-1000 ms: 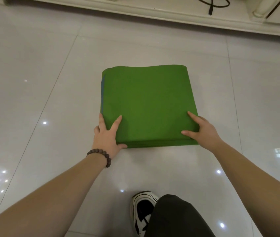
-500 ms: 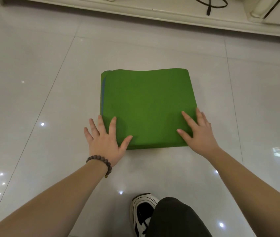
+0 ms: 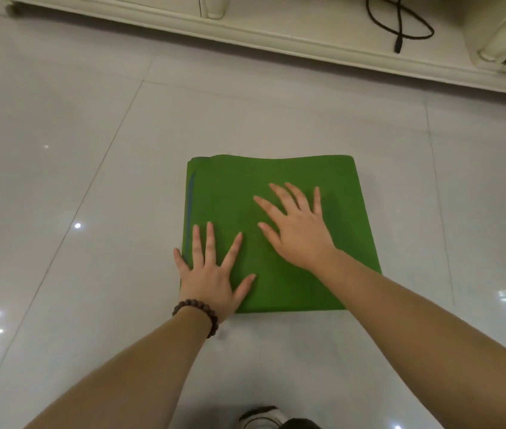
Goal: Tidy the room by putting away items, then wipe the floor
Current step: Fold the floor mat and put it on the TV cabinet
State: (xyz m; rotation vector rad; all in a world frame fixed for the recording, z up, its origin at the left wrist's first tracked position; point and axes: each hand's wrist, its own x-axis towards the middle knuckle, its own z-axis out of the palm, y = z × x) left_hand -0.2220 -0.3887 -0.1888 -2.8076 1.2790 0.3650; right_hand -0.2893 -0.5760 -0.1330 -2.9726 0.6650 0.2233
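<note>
A folded green mat (image 3: 233, 193) lies flat on the glossy white tile floor (image 3: 90, 150), a thin blue edge showing along its left side. My left hand (image 3: 211, 274), with a dark bead bracelet on the wrist, rests palm down on the mat's near left corner, fingers spread. Palm down too, my right hand (image 3: 298, 230) lies on the middle of the mat with its fingers apart. Neither hand grips anything.
A cream cabinet base (image 3: 276, 29) runs along the far edge of the floor, with a black cable (image 3: 400, 23) looped on it. My shoe (image 3: 261, 418) shows at the bottom edge. Open tile surrounds the mat on every side.
Both hands have slid from the mat's near edge up onto its top surface; the right hand moved to the centre. The view has shifted so the mat sits lower in frame.
</note>
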